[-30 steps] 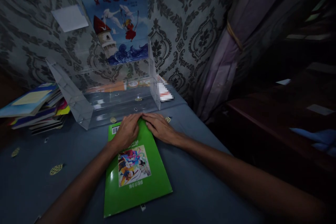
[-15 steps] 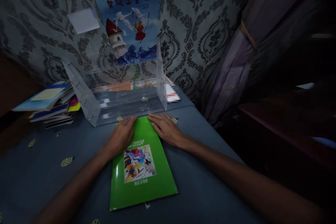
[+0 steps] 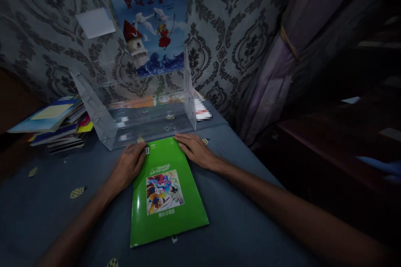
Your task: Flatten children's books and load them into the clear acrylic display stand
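A green book [image 3: 194, 204] lies flat on the cloth-covered table, its cover print upside down to me and a colourful picture panel in its middle. My left hand [image 3: 129, 163] rests at the book's far left edge, fingers stretched forward and touching or just beside it; I cannot tell which. At the far right corner, my right hand [image 3: 196, 151] lies with extended fingers, their tips on the cover. Neither hand is wrapped round the book. Just beyond the far edge stands a clear acrylic book stand [image 3: 103, 127], holding a blue picture book [image 3: 150, 21] upright at its back.
A pile of books [image 3: 58, 123] sits to the left of the stand. Behind its right side lies a white and red item [image 3: 202, 110], partly blurred out. Patterned wallpaper [image 3: 225, 41] and a tied curtain [image 3: 266, 79] border the table [image 3: 94, 225].
My left hand has slid left from the book's top edge, uncovering a barcode at that corner. My right hand stays at the far right corner. The view has shifted slightly.
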### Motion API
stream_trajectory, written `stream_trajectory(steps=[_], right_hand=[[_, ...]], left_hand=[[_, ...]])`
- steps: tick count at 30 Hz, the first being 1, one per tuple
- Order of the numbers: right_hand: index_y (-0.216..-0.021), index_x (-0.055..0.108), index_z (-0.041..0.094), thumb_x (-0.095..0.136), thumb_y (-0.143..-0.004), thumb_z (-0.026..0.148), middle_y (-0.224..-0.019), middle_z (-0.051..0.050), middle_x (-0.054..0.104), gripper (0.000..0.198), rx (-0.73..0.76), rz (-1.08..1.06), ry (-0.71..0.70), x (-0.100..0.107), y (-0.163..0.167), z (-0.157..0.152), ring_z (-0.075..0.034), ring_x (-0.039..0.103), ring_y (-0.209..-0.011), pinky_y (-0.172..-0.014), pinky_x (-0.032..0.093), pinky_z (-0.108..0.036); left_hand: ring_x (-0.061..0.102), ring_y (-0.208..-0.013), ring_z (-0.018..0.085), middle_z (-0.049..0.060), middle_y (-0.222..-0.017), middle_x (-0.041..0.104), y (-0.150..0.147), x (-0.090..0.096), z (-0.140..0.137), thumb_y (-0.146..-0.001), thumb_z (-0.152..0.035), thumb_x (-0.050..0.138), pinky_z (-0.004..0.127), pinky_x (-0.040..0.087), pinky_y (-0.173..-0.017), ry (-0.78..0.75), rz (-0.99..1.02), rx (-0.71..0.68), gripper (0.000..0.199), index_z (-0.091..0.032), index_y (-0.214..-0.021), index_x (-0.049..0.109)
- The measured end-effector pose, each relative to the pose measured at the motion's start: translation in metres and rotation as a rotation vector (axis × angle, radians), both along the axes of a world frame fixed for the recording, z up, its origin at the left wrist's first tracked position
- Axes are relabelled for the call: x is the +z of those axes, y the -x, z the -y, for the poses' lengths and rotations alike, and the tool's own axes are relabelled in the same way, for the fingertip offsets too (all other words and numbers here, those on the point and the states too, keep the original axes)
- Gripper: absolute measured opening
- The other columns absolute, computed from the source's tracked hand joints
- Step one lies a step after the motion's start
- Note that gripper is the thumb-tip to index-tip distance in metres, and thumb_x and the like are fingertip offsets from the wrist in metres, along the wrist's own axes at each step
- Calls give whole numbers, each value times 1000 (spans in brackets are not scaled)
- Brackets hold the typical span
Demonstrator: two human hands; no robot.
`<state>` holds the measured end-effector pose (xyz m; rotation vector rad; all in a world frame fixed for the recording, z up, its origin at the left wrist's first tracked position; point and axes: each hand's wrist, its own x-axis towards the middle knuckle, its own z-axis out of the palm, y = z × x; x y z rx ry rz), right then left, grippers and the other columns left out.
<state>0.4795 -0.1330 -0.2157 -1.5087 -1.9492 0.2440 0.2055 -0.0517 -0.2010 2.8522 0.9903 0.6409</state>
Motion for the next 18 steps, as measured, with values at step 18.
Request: stream_trajectory(steps=[18], right_hand=[[-140,53,21,30,-104,38,-136,-9,62,46,20,-197,-13,-8,-7,-5,-22,55,-126,-109,42,-44]], left_hand=[[32,-146,23,9,-156,36,-72,-1,10,-102,-36,41,49,29,-119,24,-182,-305,54,-22,-154,30]])
